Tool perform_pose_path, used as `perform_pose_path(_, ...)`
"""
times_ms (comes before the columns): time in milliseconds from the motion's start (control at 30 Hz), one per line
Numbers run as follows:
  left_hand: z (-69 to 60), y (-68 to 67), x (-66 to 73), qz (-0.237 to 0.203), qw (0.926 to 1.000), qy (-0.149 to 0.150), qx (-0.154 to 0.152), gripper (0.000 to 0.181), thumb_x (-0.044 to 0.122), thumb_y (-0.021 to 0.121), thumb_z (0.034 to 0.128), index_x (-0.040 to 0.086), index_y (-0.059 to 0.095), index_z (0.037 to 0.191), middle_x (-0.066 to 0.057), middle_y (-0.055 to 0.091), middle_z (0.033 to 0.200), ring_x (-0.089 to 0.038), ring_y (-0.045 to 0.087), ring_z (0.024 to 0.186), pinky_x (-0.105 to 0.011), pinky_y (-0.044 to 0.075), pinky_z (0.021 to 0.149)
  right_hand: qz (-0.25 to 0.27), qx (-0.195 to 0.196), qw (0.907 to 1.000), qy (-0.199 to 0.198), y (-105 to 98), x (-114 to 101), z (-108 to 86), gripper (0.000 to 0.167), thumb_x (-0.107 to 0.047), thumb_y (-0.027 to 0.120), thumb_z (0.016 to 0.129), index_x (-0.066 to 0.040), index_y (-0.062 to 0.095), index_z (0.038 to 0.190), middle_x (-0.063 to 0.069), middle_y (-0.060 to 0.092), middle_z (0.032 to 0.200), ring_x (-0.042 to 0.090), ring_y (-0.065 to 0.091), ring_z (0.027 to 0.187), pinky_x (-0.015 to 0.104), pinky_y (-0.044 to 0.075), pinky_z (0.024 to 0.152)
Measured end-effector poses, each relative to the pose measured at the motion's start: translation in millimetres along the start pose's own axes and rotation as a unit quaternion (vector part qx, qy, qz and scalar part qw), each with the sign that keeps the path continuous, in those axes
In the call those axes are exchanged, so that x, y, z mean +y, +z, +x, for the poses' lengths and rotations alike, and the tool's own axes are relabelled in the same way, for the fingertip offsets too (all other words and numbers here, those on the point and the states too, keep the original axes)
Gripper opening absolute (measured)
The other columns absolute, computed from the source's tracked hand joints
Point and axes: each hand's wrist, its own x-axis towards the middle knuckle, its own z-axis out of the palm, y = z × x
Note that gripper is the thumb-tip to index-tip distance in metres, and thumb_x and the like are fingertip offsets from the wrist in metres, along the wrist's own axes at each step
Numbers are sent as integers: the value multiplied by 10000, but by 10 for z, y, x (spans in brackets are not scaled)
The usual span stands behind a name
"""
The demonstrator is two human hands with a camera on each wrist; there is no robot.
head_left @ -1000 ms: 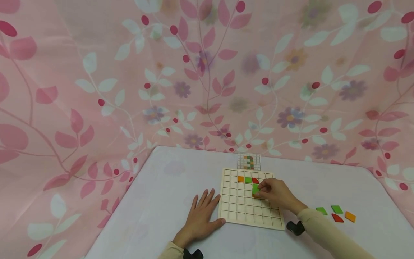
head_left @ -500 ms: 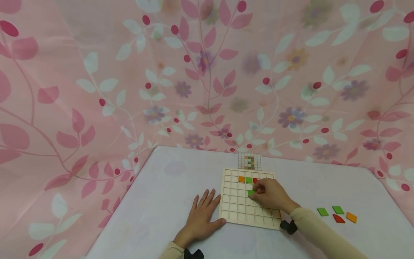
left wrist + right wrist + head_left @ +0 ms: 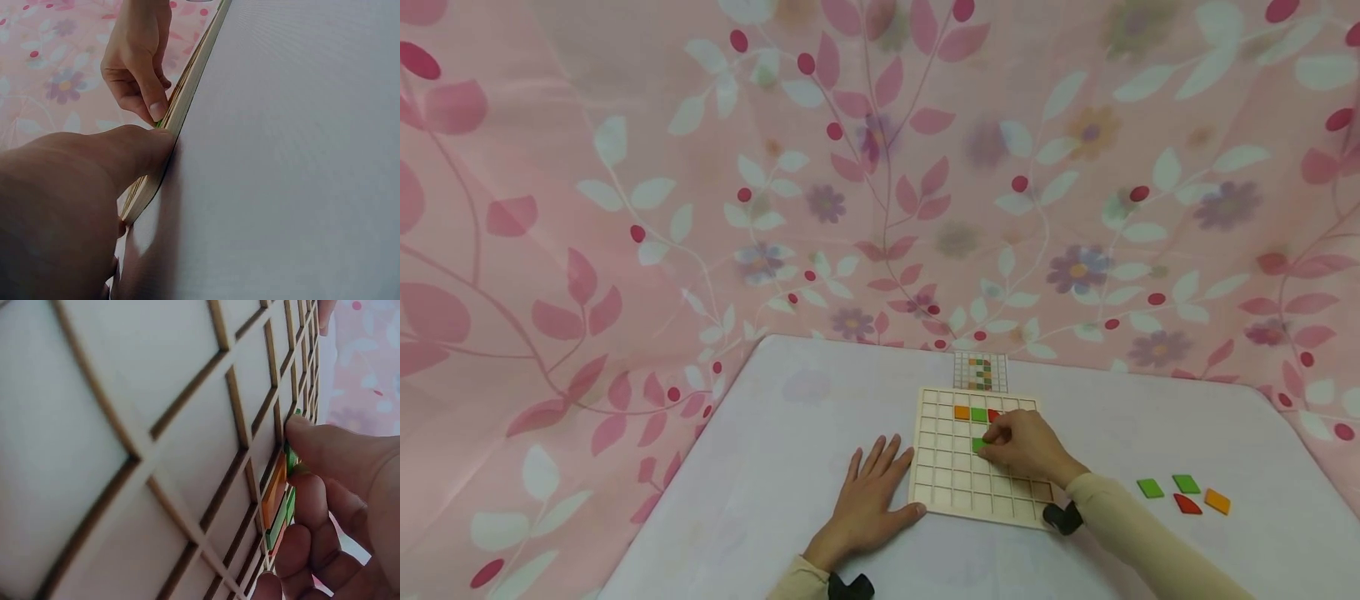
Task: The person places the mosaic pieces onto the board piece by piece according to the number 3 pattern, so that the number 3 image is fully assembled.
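Observation:
The wooden grid board lies on the table, with an orange tile, a green tile and a partly covered red tile in one row near its far side. My right hand pinches another green tile between thumb and finger, low over or in a cell of a nearer row. Beside it in the right wrist view, an orange tile sits in the grid. My left hand rests spread on the table, its fingertips and thumb touching the board's left edge.
Behind the board lies a small printed grid card with a coloured pattern. On the table to the right are two loose green tiles, a red quarter-round tile and an orange tile. A pink flowered cloth hangs behind.
My right hand has moved a little left across the board with the green tile, down to a cell left of where it was held. My left hand has stayed in place.

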Motion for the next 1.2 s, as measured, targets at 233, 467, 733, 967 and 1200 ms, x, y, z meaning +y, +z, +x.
perform_pose_path(233, 3, 9, -7, 65, 10000, 34, 39, 817, 592, 643, 965, 181, 429, 1638, -78, 282, 1761, -344, 172, 1656, -673, 100, 1297, 110, -75, 9999, -57, -13, -14, -4, 124, -219, 903, 846, -146, 805, 867, -78, 693, 778, 103, 568, 717, 237, 468, 643)
perform_pose_path(467, -4, 72, -33, 123, 9999, -8, 2, 817, 616, 626, 966, 199, 427, 1640, -65, 272, 1765, -330, 163, 1660, -665, 93, 1302, 172, -115, 9998, 77, 10, -7, -45, 135, -210, 900, 847, -137, 796, 894, -79, 695, 790, 100, 586, 729, 238, 486, 659)
perform_pose_path(733, -13, 53, -30, 105, 9999, 7, 59, 814, 610, 628, 964, 193, 435, 1635, -72, 285, 1760, -337, 176, 1656, -669, 99, 1298, 214, -8, 9998, 52, 45, -4, -43, 154, -210, 901, 842, -131, 797, 924, -81, 667, 773, 84, 568, 710, 224, 477, 648)
perform_pose_path(967, -2, 29, -26, 94, 9999, 7, 58, 810, 600, 631, 964, 189, 436, 1635, -73, 282, 1762, -338, 172, 1657, -668, 95, 1299, 229, 92, 9983, -536, 21, 51, -52, 180, -220, 878, 874, -99, 807, 987, -96, 652, 743, 38, 553, 678, 210, 486, 628)
perform_pose_path(1200, 10, 26, -26, 101, 9999, 0, 60, 813, 601, 637, 964, 187, 436, 1635, -74, 287, 1760, -341, 179, 1655, -670, 103, 1297, -41, 123, 9993, -363, -194, 136, -139, 169, -249, 838, 918, -122, 803, 1024, -95, 663, 785, 81, 559, 735, 215, 490, 668)
